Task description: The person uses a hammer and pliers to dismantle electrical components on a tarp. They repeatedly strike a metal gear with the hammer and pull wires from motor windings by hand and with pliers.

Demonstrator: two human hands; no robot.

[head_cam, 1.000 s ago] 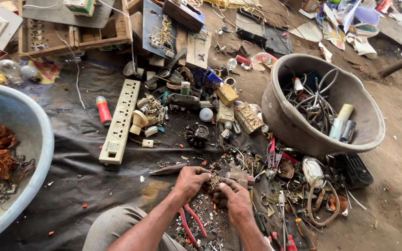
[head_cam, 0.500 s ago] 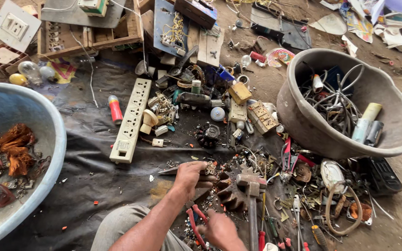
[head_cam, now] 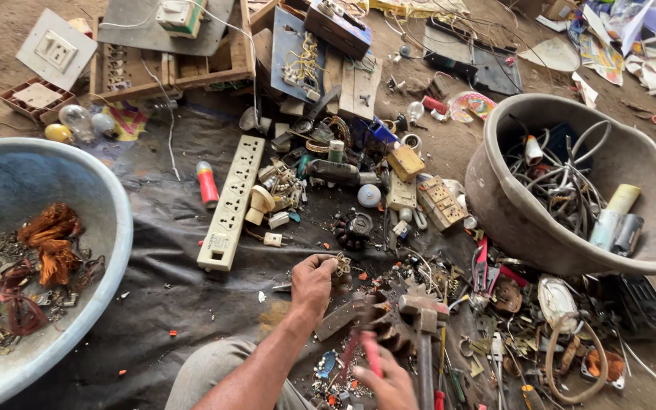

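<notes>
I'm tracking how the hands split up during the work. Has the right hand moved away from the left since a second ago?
Yes. The right hand has dropped toward the body, gripping red-handled pliers, while the left hand stays below the power strip.

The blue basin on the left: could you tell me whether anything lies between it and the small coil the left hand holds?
Nothing visible does. Between the left hand with its small coil and the blue basin lies only dark sheet with tiny scraps; the power strip sits farther up.

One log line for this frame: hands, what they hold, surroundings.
left hand: pinching small wire coil | right hand: gripping red-handled pliers | nearby: hammer, power strip
</notes>
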